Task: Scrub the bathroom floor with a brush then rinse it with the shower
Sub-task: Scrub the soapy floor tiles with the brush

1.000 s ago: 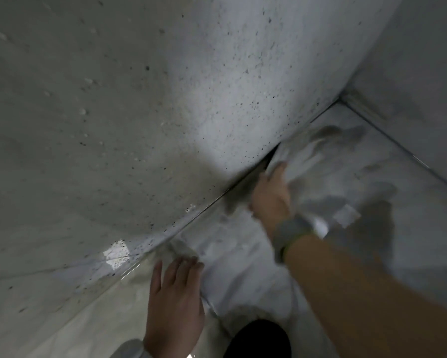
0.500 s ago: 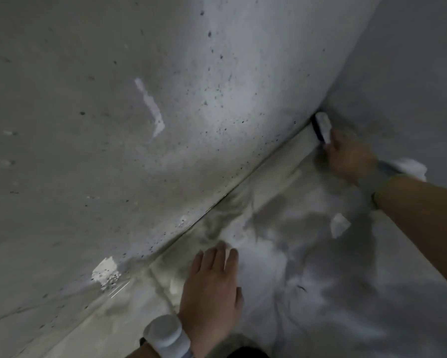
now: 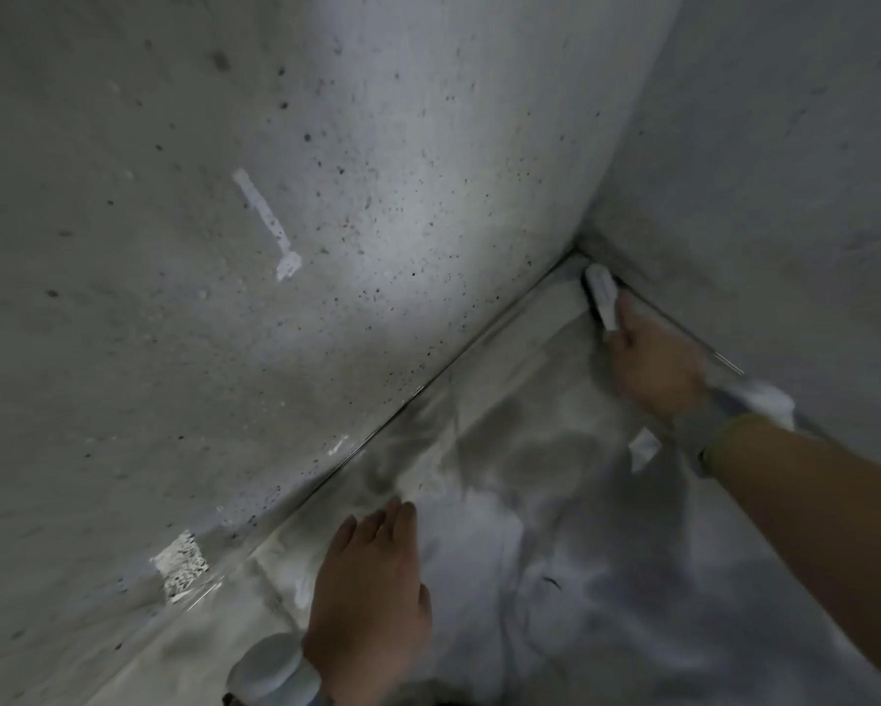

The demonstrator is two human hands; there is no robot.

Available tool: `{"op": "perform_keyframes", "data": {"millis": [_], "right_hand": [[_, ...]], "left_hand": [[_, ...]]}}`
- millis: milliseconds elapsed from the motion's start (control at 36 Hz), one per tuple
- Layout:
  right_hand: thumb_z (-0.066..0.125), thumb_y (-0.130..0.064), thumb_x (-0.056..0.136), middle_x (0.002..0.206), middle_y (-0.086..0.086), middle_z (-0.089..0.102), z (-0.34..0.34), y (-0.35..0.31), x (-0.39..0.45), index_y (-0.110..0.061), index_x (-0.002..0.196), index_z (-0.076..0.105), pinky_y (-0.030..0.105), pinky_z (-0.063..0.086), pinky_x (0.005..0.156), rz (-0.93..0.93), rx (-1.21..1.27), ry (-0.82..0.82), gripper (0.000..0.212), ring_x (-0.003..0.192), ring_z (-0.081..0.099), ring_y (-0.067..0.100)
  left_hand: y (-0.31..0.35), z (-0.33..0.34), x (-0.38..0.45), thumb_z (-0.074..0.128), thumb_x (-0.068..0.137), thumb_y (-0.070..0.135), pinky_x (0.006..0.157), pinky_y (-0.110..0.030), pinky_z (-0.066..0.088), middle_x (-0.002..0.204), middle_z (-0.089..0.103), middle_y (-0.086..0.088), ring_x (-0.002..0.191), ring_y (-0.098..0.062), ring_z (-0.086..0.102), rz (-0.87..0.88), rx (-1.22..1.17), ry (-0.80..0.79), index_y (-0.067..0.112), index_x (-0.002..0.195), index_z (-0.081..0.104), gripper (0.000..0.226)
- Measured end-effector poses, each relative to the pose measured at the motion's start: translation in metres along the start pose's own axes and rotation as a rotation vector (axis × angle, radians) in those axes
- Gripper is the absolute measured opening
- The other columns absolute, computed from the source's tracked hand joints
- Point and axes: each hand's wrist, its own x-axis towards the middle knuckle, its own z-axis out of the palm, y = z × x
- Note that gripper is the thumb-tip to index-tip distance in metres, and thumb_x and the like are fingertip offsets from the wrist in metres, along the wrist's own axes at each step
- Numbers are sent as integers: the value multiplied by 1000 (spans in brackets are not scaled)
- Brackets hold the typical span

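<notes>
Reaching into the corner, right hand (image 3: 654, 369) grips brush (image 3: 601, 293).

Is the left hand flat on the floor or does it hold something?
Flat: the left hand lies with straight fingers on the floor, holding nothing.

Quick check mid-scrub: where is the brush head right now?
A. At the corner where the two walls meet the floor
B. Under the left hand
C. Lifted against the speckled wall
A: the right hand holds the brush with its head down in the floor corner.
</notes>
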Motion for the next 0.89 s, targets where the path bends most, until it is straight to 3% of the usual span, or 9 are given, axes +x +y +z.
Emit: {"op": "perform_keyframes", "data": {"millis": [167, 278, 361, 417, 472, 556, 694, 806, 889], "right_hand": [[36, -46, 105, 132, 5, 65, 18, 14, -82, -54, 156, 12, 44, 53, 89, -279, -138, -214, 57, 109, 66, 31], [35, -44, 106, 140, 26, 56, -8, 43, -9, -34, 161, 19, 48, 47, 98, -39, -90, -70, 58, 122, 57, 43], [33, -47, 106, 136, 25, 58, 5, 15, -21, -39, 160, 16, 48, 46, 95, 18, -75, -56, 58, 118, 59, 42], [28, -55, 105, 139, 16, 58, 27, -8, -60, -57, 155, 7, 51, 46, 100, -133, -124, -186, 54, 120, 59, 38], [28, -55, 103, 136, 6, 61, 32, -8, -86, -65, 149, 2, 49, 49, 97, -312, -186, -251, 54, 117, 62, 33], [30, -45, 106, 126, 14, 66, 12, 14, -48, -50, 155, 17, 45, 54, 83, -231, -202, -184, 52, 104, 66, 36], [33, -35, 109, 134, 26, 58, 8, -13, -6, -26, 161, 20, 47, 50, 94, -29, -71, -42, 54, 114, 61, 41], [32, -37, 108, 124, 16, 65, 52, -48, -85, -46, 159, 9, 46, 55, 86, -185, -86, -185, 56, 100, 66, 37], [37, -38, 107, 118, 10, 69, 69, -50, -135, -41, 160, 12, 44, 56, 78, -394, -58, -269, 58, 87, 66, 30]], "left_hand": [[2, 0, 0, 63, 54, 29, 88, -45, 60, 114, 73, -11, 99, -26, 72, 12, 16, 9, 4, 123, 66, 74], [-5, 3, 1, 60, 56, 28, 90, -44, 59, 123, 71, -11, 106, -25, 71, 26, 26, 35, 3, 132, 62, 80], [0, -7, -1, 51, 71, 27, 111, -41, 46, 148, 56, -8, 131, -21, 58, 48, -5, -16, 8, 152, 42, 83], [-1, -7, -3, 46, 77, 27, 118, -39, 37, 157, 45, -5, 141, -20, 47, 52, -18, -34, 11, 157, 32, 83], [-5, -2, -3, 52, 68, 25, 106, -42, 50, 144, 59, -8, 127, -22, 61, 51, -18, -27, 8, 148, 48, 82], [-14, 11, -4, 56, 60, 22, 94, -43, 58, 133, 66, -9, 116, -24, 68, 67, -35, 26, 7, 137, 55, 78], [-23, 20, -16, 65, 63, 24, 100, -49, 54, 144, 57, -14, 126, -32, 61, 113, 30, 50, 9, 137, 56, 76], [-30, 24, -29, 45, 68, 25, 103, -53, 49, 143, 56, -12, 127, -33, 57, 36, 27, 77, 10, 133, 59, 67], [-35, 23, -37, 38, 71, 24, 102, -52, 49, 134, 62, -9, 122, -30, 60, 15, 5, 112, 10, 131, 61, 66]]}}
